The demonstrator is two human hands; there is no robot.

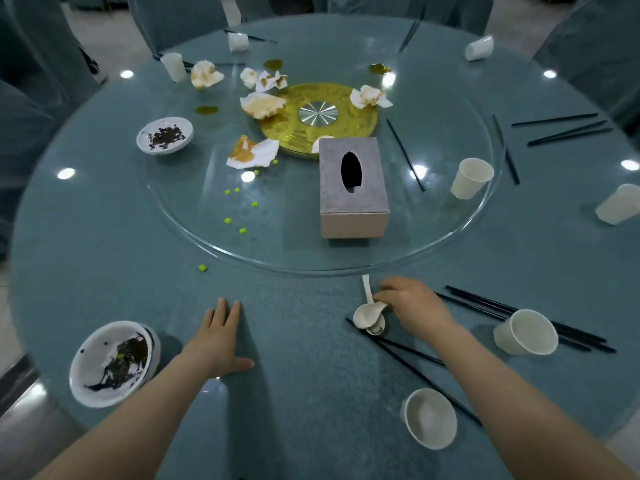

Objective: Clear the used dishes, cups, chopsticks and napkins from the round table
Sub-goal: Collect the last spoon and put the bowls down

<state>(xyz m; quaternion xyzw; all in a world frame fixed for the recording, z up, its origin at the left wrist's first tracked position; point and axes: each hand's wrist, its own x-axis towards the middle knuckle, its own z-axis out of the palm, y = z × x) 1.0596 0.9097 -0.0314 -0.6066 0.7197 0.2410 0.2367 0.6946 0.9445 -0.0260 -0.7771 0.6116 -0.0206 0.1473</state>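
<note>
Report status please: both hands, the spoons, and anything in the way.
Left hand flat on table. Right hand gripping white spoons. Chopsticks underneath; cup close beside.

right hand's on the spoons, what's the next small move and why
Probably lift the two white spoons clear of the table. The right hand already grips them, they lie over black chopsticks, and the left hand rests flat on the tablecloth, free to take the dirty bowl next.

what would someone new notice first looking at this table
The grey rectangular tissue box stands mid-table on the clear glass turntable, in front of its gold round hub ringed by stained crumpled white napkins. Nearer, the right hand grips white ceramic spoons.
</note>
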